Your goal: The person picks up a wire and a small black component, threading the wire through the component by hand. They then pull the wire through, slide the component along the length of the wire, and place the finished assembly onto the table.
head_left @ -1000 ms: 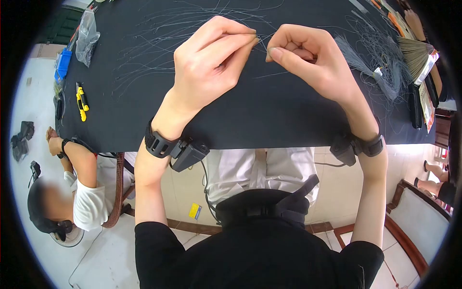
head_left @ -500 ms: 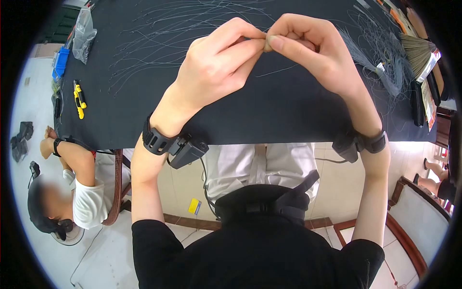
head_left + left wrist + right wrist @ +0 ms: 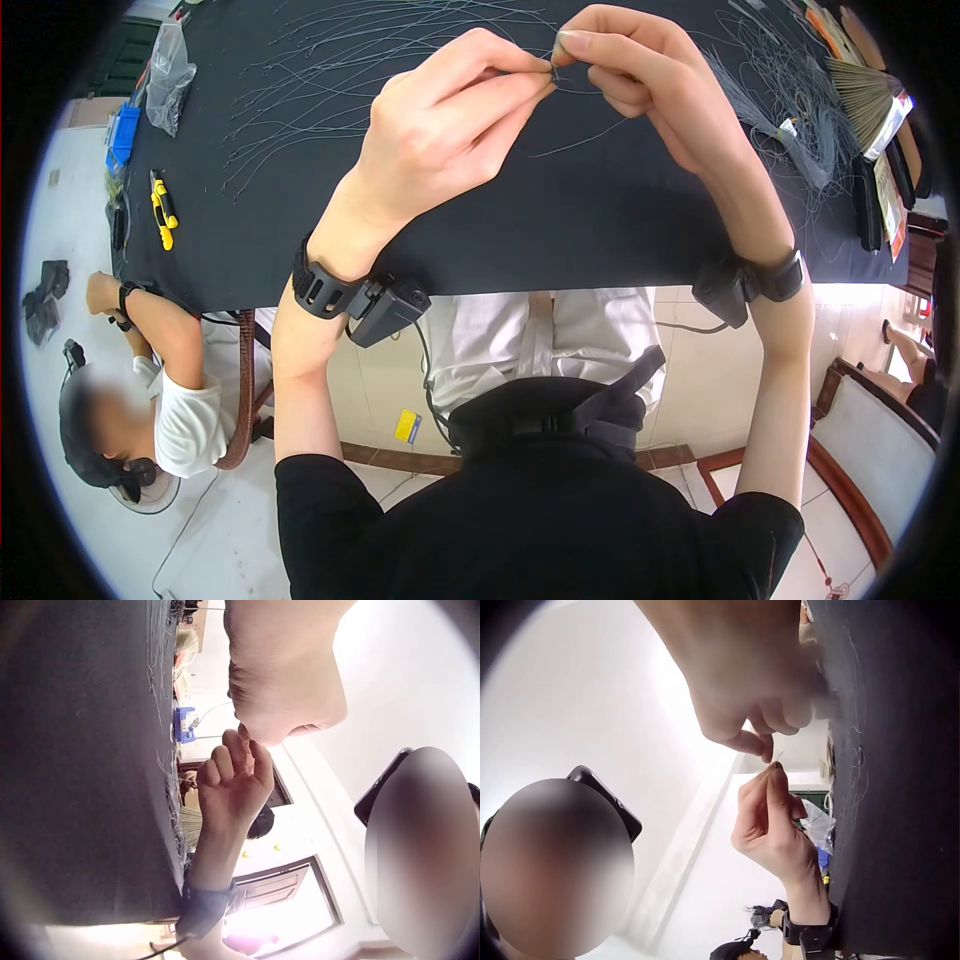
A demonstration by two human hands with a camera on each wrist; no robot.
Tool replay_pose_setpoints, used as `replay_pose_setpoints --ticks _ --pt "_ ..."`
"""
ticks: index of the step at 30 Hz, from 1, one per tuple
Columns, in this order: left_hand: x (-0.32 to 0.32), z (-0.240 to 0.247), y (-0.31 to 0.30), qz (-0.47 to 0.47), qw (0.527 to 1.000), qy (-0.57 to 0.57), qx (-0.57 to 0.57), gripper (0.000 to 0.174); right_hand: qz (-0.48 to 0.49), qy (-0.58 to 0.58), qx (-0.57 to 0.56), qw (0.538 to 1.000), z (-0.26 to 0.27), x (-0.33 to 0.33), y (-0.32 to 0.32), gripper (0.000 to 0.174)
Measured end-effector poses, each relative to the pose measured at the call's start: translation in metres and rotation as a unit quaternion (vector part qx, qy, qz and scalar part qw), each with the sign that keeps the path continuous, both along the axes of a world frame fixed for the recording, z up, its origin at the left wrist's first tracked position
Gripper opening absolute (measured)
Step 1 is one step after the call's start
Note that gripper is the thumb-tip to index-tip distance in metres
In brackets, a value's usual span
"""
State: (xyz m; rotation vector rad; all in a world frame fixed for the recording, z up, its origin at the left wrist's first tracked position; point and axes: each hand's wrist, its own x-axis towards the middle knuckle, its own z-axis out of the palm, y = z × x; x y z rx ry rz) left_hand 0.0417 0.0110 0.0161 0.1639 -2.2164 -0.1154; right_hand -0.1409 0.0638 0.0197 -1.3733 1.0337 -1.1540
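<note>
In the head view, the left hand pinches a thin grey line between thumb and fingertips above the dark table. The right hand is just to its right and slightly higher, thumb and index fingertip pressed together at the line, its other fingers bent. A small gap separates the two sets of fingertips. A short line end sticks up from the left hand in the right wrist view, close to the right hand's fingertips. Any knot or small part between the fingers is too small to tell.
Many thin lines lie spread at the table's upper left. A tangled grey bundle and a fanned stack lie right. A yellow cutter, plastic bag and blue object lie left. Another person sits lower left.
The hands came together from apart, fingertips meeting half a second ago. Since then the right hand has moved up and its fingertips have parted slightly from the left hand's.
</note>
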Motion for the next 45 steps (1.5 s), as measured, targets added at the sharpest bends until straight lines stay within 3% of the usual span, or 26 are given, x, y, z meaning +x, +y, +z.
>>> replay_pose_setpoints --ticks 4,8,12,18,24,31,45 --pt "-0.002 -0.003 -0.006 -0.004 1.0 0.023 -0.016 0.012 0.009 0.001 0.001 1.0 0.002 -0.001 0.0 0.02" --pt "0.001 0.0 -0.008 0.04 0.993 0.04 0.099 0.009 0.016 0.031 -0.008 0.999 0.003 -0.002 0.001 0.02" --pt "0.005 0.005 -0.004 0.002 0.956 0.08 0.283 0.009 0.005 0.08 0.006 0.997 0.0 0.0 -0.001 0.019" --pt "0.003 0.005 0.001 -0.025 0.936 0.032 0.349 0.008 -0.06 0.042 0.035 0.997 -0.001 -0.003 -0.004 0.019" --pt "0.0 -0.001 -0.007 0.001 0.969 0.063 0.241 0.009 -0.083 0.052 -0.061 0.993 0.001 -0.001 -0.001 0.018" --pt "0.002 0.003 -0.006 0.014 0.971 0.067 0.229 0.01 -0.088 0.128 -0.157 0.975 0.003 0.001 0.002 0.016" --pt "0.006 0.004 -0.005 0.032 0.977 0.026 0.208 0.013 -0.044 0.153 -0.134 0.978 0.008 0.003 0.005 0.011"
